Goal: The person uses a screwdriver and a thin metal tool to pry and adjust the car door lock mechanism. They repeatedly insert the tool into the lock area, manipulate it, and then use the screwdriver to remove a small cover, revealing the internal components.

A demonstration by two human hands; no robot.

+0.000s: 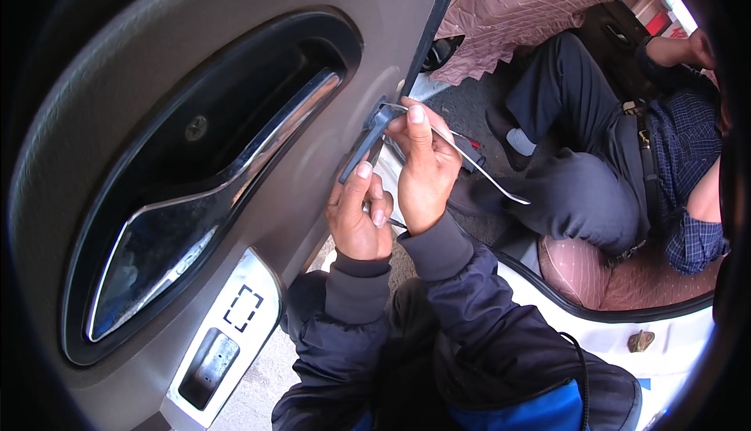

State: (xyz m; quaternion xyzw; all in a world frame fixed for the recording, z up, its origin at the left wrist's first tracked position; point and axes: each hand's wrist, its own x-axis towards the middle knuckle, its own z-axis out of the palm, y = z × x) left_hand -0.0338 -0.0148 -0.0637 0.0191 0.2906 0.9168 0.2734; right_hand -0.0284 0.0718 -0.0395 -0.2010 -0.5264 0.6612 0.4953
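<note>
I'm seeing the dark lever [366, 143] slanting against the brown door panel [305, 173], with the left hand [358, 224] pinching its lower end and the right hand [426, 169] pinching a thin pale strip [488, 176] beside its upper end. I'm judging the lever light, stiff and slightly slippery, so I'm favouring a thumb-and-finger hold low down; I'm expecting the strip to be springy, best gripped near the lever.

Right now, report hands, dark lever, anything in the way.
Left hand on lower end of dark lever. Right hand pinching thin silvery strip by lever's top. Seated person at right, not blocking lever.
</note>
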